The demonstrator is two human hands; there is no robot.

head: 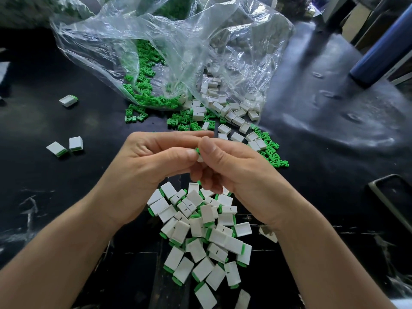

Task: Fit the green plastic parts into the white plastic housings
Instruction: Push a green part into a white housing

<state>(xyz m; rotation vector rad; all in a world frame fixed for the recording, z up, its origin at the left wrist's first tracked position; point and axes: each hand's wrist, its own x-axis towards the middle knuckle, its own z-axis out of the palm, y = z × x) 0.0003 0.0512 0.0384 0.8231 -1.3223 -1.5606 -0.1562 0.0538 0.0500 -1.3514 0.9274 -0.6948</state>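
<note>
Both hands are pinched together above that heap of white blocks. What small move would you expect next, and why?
Probably a firm squeeze to push the green part home into the white housing. The left hand and right hand pinch both between the thumbs, with green showing there, while pieces in the finished pile below show only a thin green edge.

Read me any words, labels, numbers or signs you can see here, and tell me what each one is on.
None can be read.
The short dark marks on some white housings are plain dashes, not characters.
The blue cylinder and the clear plastic bags show no print.
</note>
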